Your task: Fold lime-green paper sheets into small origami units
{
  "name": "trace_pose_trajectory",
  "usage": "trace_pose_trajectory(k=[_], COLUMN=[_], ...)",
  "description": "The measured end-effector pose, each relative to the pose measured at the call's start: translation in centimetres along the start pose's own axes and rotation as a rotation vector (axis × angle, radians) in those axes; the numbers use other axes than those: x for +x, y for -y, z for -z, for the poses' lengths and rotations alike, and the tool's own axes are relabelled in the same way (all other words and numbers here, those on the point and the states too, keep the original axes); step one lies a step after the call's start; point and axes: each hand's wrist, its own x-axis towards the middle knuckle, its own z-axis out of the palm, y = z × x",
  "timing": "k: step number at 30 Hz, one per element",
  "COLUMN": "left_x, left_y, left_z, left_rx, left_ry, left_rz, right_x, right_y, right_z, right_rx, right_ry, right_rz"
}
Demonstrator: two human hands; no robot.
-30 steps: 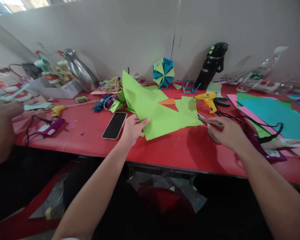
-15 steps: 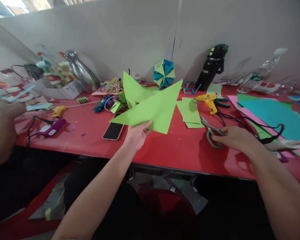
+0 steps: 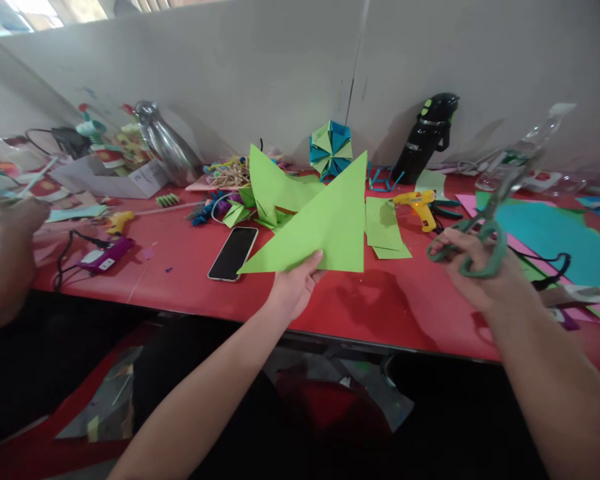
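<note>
My left hand (image 3: 296,285) pinches the lower edge of a bright green sheet of paper (image 3: 330,233), creased along a diagonal and held up above the red table. My right hand (image 3: 473,270) is closed around green-handled scissors (image 3: 490,240), raised off the table with the blades pointing up and away. To the left of the paper lies a phone (image 3: 233,254) with a dark screen. Folded green paper pieces (image 3: 237,213) sit behind it. Between my hands, smaller green paper rectangles (image 3: 384,223) lie beside a yellow glue gun (image 3: 420,208).
A blue and green folded paper ball (image 3: 331,149) stands by the wall, with a black flask (image 3: 425,140) to its right. Coloured sheets (image 3: 565,233) are stacked at the right. At far left, another person's hand (image 3: 17,217) holds a thin strip. The red table (image 3: 180,293) has a front edge close to me.
My right hand has lifted the scissors from the table and turned them blades up. My left hand has shifted slightly right and tilted the green paper, uncovering the phone.
</note>
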Motion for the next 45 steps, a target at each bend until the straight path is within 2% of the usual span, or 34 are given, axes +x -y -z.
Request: trace_pose_trajectory(k=[2,5,9,12,15,17,18,20,22,24,26,29,33,39,45], left_x=[-0.7,-1.8,-2.4,-1.7,-0.6,0.0,0.2,0.5,0.6,0.9,1.4,2.2,2.8,3.0,3.1], left_y=[0.6,1.9,2.9,0.8,-3.6,-6.0,-6.7,-6.8,-5.4,-3.8,-2.7,-2.9,-4.5,-5.5,-6.2], left_z=[-0.4,-1.0,-1.0,0.1,1.4,1.9,2.0,1.9,1.5,1.3,1.2,1.7,2.8,4.1,4.1], left_rx=[-0.011,-0.025,0.022,0.085,0.098,0.217,0.292,0.487,0.758,1.013,1.150,1.253,1.200,0.977,0.856], left_ry=[0.025,0.084,0.188,0.260,0.333,0.399,0.402,0.366,0.295,0.336,0.383,0.296,0.187,0.139,0.046], left_rz=[0.042,0.113,0.152,0.146,0.121,0.184,0.196,0.240,0.146,-0.021,-0.148,-0.328,-0.501,-0.520,-0.591], right_x=[-1.3,-3.4,-4.2,-3.5,-2.8,-2.6,-2.7,-3.0,-3.4,-3.6,-3.7,-3.7,-4.2,-6.6,-8.7], right_y=[-0.2,-1.0,-2.2,-2.5,-2.4,-2.3,-2.2,-2.2,-2.2,-2.4,-2.5,-2.4,-2.5,-2.8,-2.2], right_z=[-1.8,-3.9,-4.8,-4.1,-3.0,-2.5,-2.4,-2.5,-2.8,-3.2,-3.6,-3.9,-3.7,-3.4,-3.6], right_rx=[0.141,0.073,0.038,0.020,0.025,0.008,-0.007,-0.038,-0.066,-0.105,-0.153,-0.171,-0.125,-0.146,-0.138], right_ry=[0.075,0.226,0.155,0.136,0.136,0.158,0.176,0.215,0.251,0.264,0.251,0.235,0.251,0.411,0.508], right_rz=[-0.101,-0.200,-0.154,-0.096,-0.070,-0.070,-0.076,-0.097,-0.111,-0.103,-0.095,-0.087,-0.098,-0.203,-0.315])
